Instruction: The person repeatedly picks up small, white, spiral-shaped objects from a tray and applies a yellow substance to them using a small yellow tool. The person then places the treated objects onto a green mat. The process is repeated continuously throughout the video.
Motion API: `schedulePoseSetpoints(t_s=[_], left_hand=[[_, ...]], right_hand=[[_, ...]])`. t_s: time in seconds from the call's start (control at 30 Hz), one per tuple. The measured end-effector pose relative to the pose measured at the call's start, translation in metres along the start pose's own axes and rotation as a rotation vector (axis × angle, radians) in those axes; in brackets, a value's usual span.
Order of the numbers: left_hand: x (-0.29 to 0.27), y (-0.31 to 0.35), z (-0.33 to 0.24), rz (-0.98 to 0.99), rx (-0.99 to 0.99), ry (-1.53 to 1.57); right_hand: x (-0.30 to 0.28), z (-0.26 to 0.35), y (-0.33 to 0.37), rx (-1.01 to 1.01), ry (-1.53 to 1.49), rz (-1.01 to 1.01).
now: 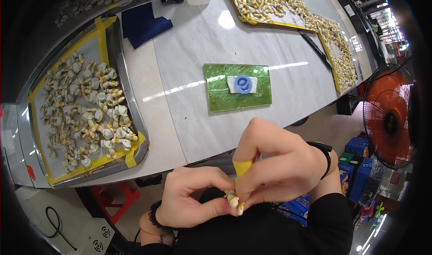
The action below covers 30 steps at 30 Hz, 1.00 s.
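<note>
My left hand (191, 196) and my right hand (279, 167) meet in front of my body, below the table's near edge. Thumb and fingers of the left one pinch a small white-and-gold figurine body (231, 198) with pale pink ends. Between my right fingertips is a smaller figurine piece (240, 208), white and gold with a pale tip, held against the body. Whether the two pieces are joined is too small to tell. Yellow tape (243, 167) wraps a finger of my right hand. On the table beyond lies a green glass plate (238, 103), bearing a blue ring-shaped piece (243, 84) on a white pad.
At left, a metal-rimmed tray (143, 149) edged with yellow tape carries many similar figurine bodies. Yellow-edged trays (274, 25) of small pieces stand at the far right. Dark blue cloth (144, 25) lies at the back. An orange fan (390, 120) stands beyond the right edge.
</note>
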<state>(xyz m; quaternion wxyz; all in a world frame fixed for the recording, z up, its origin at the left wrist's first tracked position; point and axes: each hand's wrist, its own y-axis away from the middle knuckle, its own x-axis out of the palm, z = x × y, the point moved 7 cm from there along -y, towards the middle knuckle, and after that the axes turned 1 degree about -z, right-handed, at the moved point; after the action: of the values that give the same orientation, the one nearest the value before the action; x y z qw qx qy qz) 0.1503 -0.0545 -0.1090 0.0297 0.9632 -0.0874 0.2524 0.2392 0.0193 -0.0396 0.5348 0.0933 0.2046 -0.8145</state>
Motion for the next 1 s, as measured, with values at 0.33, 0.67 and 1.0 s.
schedulePoseSetpoints(t_s=[0.33, 0.67, 1.0], left_hand=[[0.001, -0.001, 0.008, 0.013, -0.042, 0.176], [0.003, -0.001, 0.009, -0.003, -0.101, 0.137], [-0.052, 0.016, -0.16, -0.444, 0.104, -1.69]], right_hand=[[0.003, -0.015, 0.004, 0.139, -0.234, 0.027], [0.004, -0.009, 0.002, 0.141, -0.121, 0.05], [-0.033, 0.005, 0.047, 0.066, 0.1, -0.267]])
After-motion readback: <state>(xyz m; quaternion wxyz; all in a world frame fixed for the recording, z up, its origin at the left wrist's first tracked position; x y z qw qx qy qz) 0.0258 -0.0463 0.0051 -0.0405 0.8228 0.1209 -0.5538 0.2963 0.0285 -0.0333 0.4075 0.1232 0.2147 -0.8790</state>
